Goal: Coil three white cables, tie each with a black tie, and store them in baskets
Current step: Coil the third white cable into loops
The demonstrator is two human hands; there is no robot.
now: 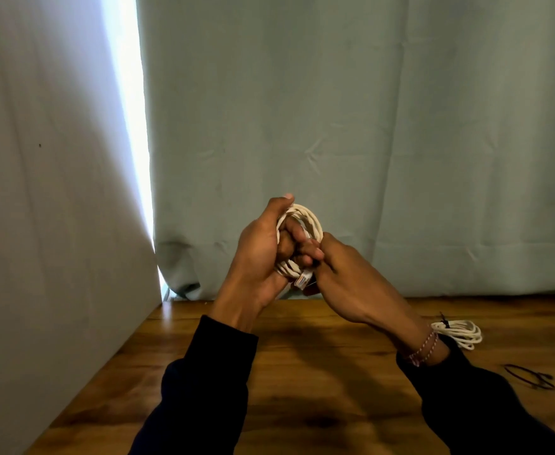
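A coiled white cable (309, 218) is held up in front of the curtain, above the wooden table (318, 372). My left hand (256, 254) grips the coil with its fingers curled through the loops. My right hand (345, 277) pinches something small and dark at the coil's right side, beside the cable's plug (303, 280); what it pinches is mostly hidden. A second coiled white cable (460, 333), bound with a black tie (444, 320), lies on the table at the right. A loose black tie (528, 377) lies nearer the right edge.
A grey-green curtain (368, 126) hangs behind the table. A pale wall panel (56, 224) borders the table on the left, with bright light in the gap. No baskets are in view.
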